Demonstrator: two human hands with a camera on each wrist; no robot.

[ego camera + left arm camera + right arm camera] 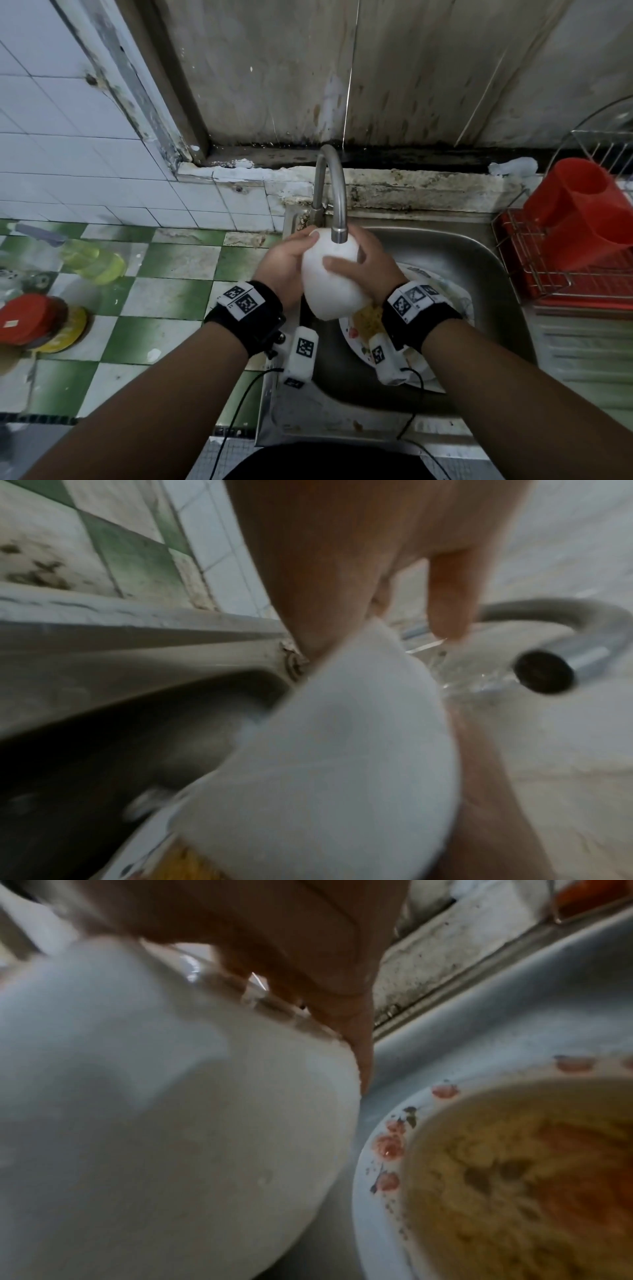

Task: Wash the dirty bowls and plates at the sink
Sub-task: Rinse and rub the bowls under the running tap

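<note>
A white bowl (pixel 330 279) is tilted under the faucet spout (pixel 339 233), its outer side toward me. My left hand (pixel 286 263) grips its left rim; my right hand (pixel 368 263) holds the right side with the thumb across the outside. Water runs from the spout (pixel 544 673) onto the bowl (pixel 329 777) near my left fingers (pixel 448 599). Below the bowl (pixel 154 1110) lies a flowered plate (pixel 387 1150) smeared with yellow-orange food, in the steel sink (pixel 479 274). The right fingers (pixel 346 993) curl over the bowl's rim.
A wire dish rack (pixel 548 274) with a red plastic holder (pixel 589 219) stands right of the sink. On the green-and-white tiled counter (pixel 171 284) at left lie a yellowish bottle (pixel 92 260) and red and yellow lids (pixel 37 325). More plates (pixel 455 294) sit in the basin.
</note>
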